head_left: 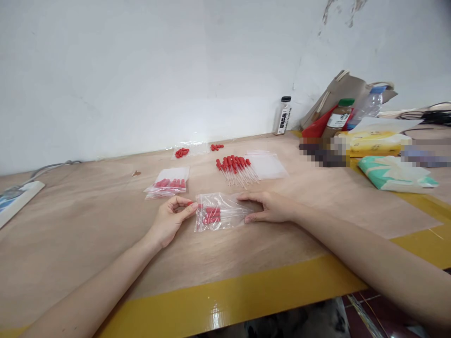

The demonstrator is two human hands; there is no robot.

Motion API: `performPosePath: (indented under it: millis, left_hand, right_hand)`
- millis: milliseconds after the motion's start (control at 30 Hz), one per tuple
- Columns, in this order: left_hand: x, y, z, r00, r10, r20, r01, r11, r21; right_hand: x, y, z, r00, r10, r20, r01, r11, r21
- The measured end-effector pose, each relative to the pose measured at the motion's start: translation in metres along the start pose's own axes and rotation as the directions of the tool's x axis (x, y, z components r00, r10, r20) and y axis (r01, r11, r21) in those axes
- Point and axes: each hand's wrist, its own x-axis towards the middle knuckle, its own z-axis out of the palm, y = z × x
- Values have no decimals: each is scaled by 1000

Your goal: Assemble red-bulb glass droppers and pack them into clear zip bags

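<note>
A clear zip bag [232,206] lies flat on the table in front of me, with several red-handled thin rods [212,215] inside, red ends to the left. At its left, open-looking edge, my left hand [172,218] pinches a small red piece [193,203] between thumb and forefinger. My right hand [268,206] grips the bag's right end, thumb below and fingers above. Beyond the bag, loose red-handled rods [234,165] are fanned out beside flat unfilled zip bags [266,164]. Filled bags [168,182] are stacked at the left.
Small red pieces [182,153] lie on clear plastic near the wall, others [217,147] beside them. A black-capped bottle [283,116], a green-capped bottle [338,117], a grey bag [326,96] and tissue packs [396,173] stand right. A power strip [21,202] lies left; yellow tape [218,300] edges the table.
</note>
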Motion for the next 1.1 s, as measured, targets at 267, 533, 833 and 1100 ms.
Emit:
performPosePath:
  millis: [267, 533, 833, 1100]
  left_hand:
    - [-3, 4, 4, 980, -91, 176, 98, 995, -29]
    - [2, -5, -1, 955, 174, 240, -241, 928, 285]
    - [2, -5, 1, 972, 106, 212, -153, 963, 220]
    - [7, -12, 6, 964, 221, 151, -259, 909, 326]
  right_hand:
    - [2, -1, 3, 993, -106, -47, 105, 994, -25]
    - [3, -2, 2, 988, -147, -50, 145, 989, -34]
    - [0, -3, 0, 993, -111, -35, 109, 993, -46]
    - [1, -2, 1, 992, -115, -48, 112, 992, -49]
